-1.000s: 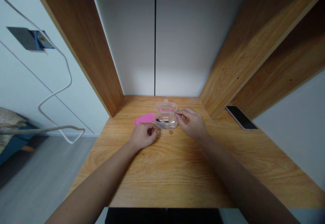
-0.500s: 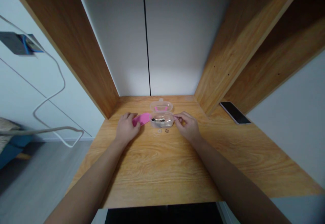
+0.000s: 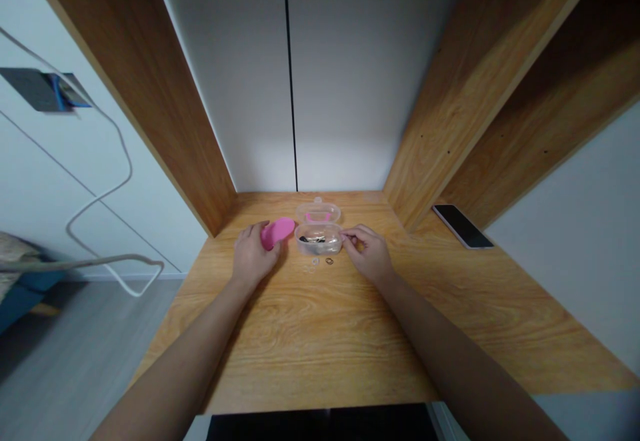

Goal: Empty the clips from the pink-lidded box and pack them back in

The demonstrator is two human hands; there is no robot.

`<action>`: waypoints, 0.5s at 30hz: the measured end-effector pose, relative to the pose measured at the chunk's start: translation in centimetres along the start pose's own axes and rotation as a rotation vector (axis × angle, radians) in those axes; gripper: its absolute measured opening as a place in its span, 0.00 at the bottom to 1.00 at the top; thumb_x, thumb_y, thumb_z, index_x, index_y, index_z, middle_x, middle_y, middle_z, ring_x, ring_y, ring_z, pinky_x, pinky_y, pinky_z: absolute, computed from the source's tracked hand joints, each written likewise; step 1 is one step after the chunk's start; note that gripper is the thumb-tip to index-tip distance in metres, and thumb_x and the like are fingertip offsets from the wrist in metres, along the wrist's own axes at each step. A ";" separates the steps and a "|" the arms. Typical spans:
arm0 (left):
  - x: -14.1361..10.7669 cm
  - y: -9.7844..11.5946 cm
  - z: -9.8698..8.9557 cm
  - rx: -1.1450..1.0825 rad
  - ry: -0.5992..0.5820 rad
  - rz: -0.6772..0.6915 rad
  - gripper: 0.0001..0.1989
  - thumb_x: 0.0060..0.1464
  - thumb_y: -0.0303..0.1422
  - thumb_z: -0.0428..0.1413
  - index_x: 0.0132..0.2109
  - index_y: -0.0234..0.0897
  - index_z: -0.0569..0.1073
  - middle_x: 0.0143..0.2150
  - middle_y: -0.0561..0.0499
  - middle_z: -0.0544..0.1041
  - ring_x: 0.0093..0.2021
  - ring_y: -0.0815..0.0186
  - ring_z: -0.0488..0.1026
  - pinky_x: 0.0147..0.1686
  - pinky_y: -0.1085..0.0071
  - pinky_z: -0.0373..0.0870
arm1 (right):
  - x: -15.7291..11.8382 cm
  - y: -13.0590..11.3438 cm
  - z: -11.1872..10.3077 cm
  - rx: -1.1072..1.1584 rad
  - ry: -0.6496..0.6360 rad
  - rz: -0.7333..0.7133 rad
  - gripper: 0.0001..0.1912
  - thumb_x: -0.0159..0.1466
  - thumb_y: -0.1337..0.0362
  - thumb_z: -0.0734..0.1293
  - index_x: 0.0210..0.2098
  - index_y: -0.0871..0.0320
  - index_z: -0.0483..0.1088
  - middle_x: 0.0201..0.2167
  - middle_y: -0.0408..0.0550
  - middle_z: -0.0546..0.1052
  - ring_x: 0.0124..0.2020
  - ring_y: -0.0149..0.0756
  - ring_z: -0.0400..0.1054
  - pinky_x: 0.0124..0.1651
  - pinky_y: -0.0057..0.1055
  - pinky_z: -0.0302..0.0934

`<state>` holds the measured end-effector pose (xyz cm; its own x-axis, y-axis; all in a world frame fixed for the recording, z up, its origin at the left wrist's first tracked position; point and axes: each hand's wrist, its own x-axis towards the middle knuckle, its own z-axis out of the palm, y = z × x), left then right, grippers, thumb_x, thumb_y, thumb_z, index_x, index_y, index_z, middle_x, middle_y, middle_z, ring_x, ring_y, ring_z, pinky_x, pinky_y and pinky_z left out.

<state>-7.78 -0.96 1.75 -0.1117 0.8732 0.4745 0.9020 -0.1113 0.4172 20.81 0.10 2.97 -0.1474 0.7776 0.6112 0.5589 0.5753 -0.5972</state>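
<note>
A clear oval plastic box [image 3: 319, 247] stands on the wooden desk, its see-through lid [image 3: 304, 213] with a pink handle tipped back behind it. Small dark and shiny items [image 3: 314, 239] lie inside. Left of the box, my left hand [image 3: 254, 253] grips a pink oval tray [image 3: 279, 231] by its near end; the tray is tilted, apart from the box. My right hand [image 3: 367, 247] is at the box's right end, thumb and fingers pinched against its rim. A dark hair tie [image 3: 329, 261] and some tiny clear bands [image 3: 315, 261] lie in front of the box.
A phone [image 3: 463, 226] lies flat on the desk's right part. Wooden uprights [image 3: 445, 94] flank the desk, with a white back panel [image 3: 345, 94] between them. At the left a white cable [image 3: 125, 154] hangs by the wall near an open socket box [image 3: 60, 91].
My left hand has tilted the pink tray and drawn it slightly off the box's left end. The right hand has stayed by the box's right rim.
</note>
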 end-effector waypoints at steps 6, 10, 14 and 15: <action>-0.1 0.8 -0.7 -0.209 0.241 0.138 0.25 0.53 0.39 0.61 0.55 0.35 0.68 0.52 0.41 0.75 0.53 0.51 0.72 0.54 0.54 0.69 | 0.1 -0.1 -0.3 -0.025 0.053 -0.175 0.08 0.67 0.64 0.66 0.42 0.55 0.77 0.36 0.49 0.80 0.39 0.40 0.73 0.44 0.37 0.68; -0.6 2.0 -1.3 -0.301 0.257 0.285 0.26 0.53 0.38 0.63 0.56 0.37 0.68 0.52 0.41 0.74 0.53 0.53 0.72 0.54 0.55 0.70 | 0.0 -0.7 -0.4 -0.081 0.018 -0.303 0.16 0.66 0.65 0.67 0.53 0.52 0.73 0.44 0.51 0.79 0.45 0.44 0.73 0.50 0.43 0.68; -1.2 3.0 -1.7 -0.333 0.170 0.479 0.27 0.53 0.36 0.63 0.59 0.39 0.67 0.55 0.41 0.74 0.56 0.53 0.72 0.56 0.54 0.70 | -0.2 -1.5 -0.2 -0.126 -0.083 -0.361 0.31 0.66 0.60 0.69 0.66 0.51 0.61 0.61 0.55 0.71 0.60 0.50 0.66 0.61 0.49 0.63; -1.3 3.2 -1.7 -0.338 0.148 0.527 0.28 0.53 0.36 0.63 0.59 0.39 0.67 0.55 0.41 0.74 0.55 0.53 0.72 0.56 0.54 0.70 | -0.2 -1.7 -0.1 -0.134 -0.103 -0.376 0.34 0.65 0.58 0.70 0.68 0.52 0.58 0.63 0.57 0.68 0.63 0.50 0.63 0.63 0.50 0.62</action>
<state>-5.46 -3.30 3.76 0.2325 0.5887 0.7742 0.6734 -0.6718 0.3086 20.01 -1.07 3.92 -0.4388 0.5443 0.7150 0.5509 0.7916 -0.2645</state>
